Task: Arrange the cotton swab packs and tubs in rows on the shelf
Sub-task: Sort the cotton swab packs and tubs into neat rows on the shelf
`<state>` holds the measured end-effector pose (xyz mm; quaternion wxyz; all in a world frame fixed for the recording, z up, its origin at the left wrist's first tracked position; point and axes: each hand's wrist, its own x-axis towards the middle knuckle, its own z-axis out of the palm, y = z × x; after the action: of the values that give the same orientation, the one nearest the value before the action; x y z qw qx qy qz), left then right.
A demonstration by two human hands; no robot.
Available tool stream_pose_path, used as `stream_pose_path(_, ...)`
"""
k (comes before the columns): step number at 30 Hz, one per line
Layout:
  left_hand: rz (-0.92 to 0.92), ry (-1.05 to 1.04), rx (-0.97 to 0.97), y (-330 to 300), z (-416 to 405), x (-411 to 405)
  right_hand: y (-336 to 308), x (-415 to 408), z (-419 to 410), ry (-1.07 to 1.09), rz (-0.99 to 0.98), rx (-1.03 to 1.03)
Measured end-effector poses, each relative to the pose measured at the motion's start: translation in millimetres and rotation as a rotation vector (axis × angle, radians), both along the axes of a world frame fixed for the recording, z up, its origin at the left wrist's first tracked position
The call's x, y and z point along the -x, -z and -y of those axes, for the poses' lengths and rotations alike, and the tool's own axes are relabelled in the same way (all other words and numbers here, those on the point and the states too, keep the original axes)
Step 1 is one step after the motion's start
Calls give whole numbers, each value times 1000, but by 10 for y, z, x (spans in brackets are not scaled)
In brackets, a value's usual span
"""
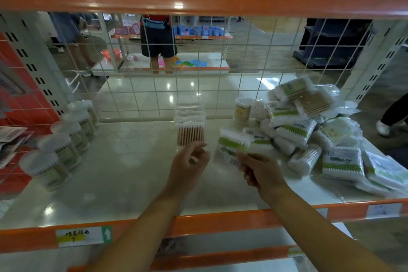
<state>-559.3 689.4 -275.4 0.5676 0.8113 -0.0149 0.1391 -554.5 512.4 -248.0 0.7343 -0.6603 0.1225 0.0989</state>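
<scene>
A: Fingers (247,161) of the right hand (262,171) — status?

B: Curled round the lower edge of a cotton swab pack (231,148); thumb on its face, pack tilted and raised just above the shelf (123,172). Left hand (189,161) holds nothing: fingers loosely curled, tips just beside the foot of the clear rectangular tub (190,126). Whether they touch it cannot be told.

A: Proceed largest to smallest.

B: Shelf first — pale deck, orange front rail, white wire grid (198,77) behind. Next, the heap of packs (309,130) on the right side of the deck, lying at all angles (green-and-white labels, some with wooden sticks showing), with a few small round tubs (242,109) at its back-left edge. Then the row of round tubs (66,143) along the left side, upright, running front to back, each close behind the other. Then the clear rectangular tub, upright near mid-deck, well apart from both groups; its sticks stand vertical.

A: Smallest item?

B: Price label (81,236) on the front rail, lower left, with a green arrow; the writing is not legible.
</scene>
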Motion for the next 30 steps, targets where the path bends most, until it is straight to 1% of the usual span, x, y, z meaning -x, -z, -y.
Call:
stream_pose_path(1,-87,65,162,-29,52,68,-10,59,18,-20,-8,24)
stream_pose_path(2,-151,123,282,-44,95,126,-20,115,32,-31,-13,37)
stream_pose_path(3,-195,161,351,-52,126,165,-23,165,48,-38,-12,40)
stream_pose_path(5,-249,181,421,-48,138,201,-22,245,84,-52,4,24)
stream_pose_path(12,-300,249,459,-39,129,254,-66,367,147,-133,12,-36)
stream_pose_path(17,-294,250,459,-46,104,287,-35,325,110,-114,40,-18)
stream_pose_path(21,-252,188,450,-42,103,284,-34,301,10,-27,164,104)
stream_pose_path(26,-149,67,488,-82,81,266,-137,286,-185,-103,375,344)
stream_pose_path(30,-74,14,515,-104,78,295,-226,270,-298,-135,412,379)
